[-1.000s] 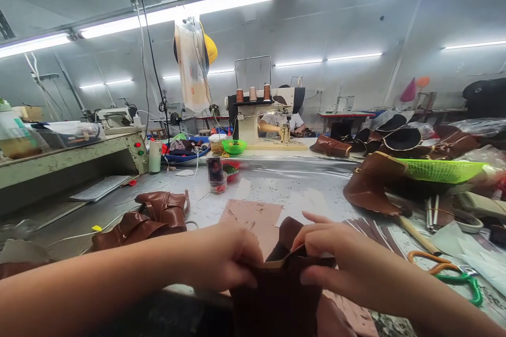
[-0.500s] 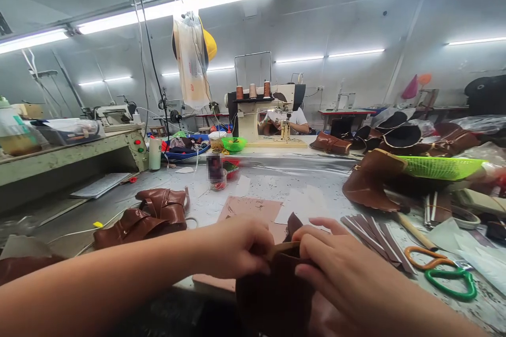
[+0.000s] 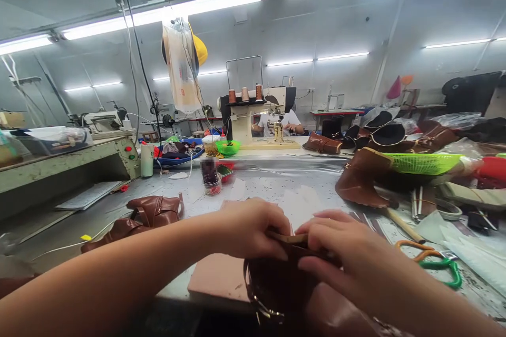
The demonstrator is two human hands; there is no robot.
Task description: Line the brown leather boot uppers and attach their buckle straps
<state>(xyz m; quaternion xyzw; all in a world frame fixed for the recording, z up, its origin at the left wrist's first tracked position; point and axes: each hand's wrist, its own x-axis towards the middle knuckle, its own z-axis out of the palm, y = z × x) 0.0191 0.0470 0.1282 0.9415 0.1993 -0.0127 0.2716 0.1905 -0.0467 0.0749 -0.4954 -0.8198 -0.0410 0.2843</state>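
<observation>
Both my hands grip the top edge of a dark brown leather boot upper (image 3: 282, 281) at the table's near edge. My left hand (image 3: 261, 229) pinches the tan-lined rim with thumb and curled fingers. From the other side, my right hand (image 3: 342, 245) holds the same rim, thumb below and fingers over it. A strap with a shiny metal buckle (image 3: 269, 313) hangs on the upper's left side. Its lower part runs out of view. Behind and left of it lies a thick pink board (image 3: 217, 276).
Scissors (image 3: 440, 268) with orange and green handles lie right of my right hand. Brown boot uppers (image 3: 154, 213) sit at left, another upper (image 3: 361, 179) at right by a green basket (image 3: 422, 163). A sewing machine (image 3: 253, 121) stands behind; a person sits beyond it.
The boot upper has turned and lifted in my hands, so its strap and buckle now show. More of the pink board's near part is visible. My view has swung slightly to the right.
</observation>
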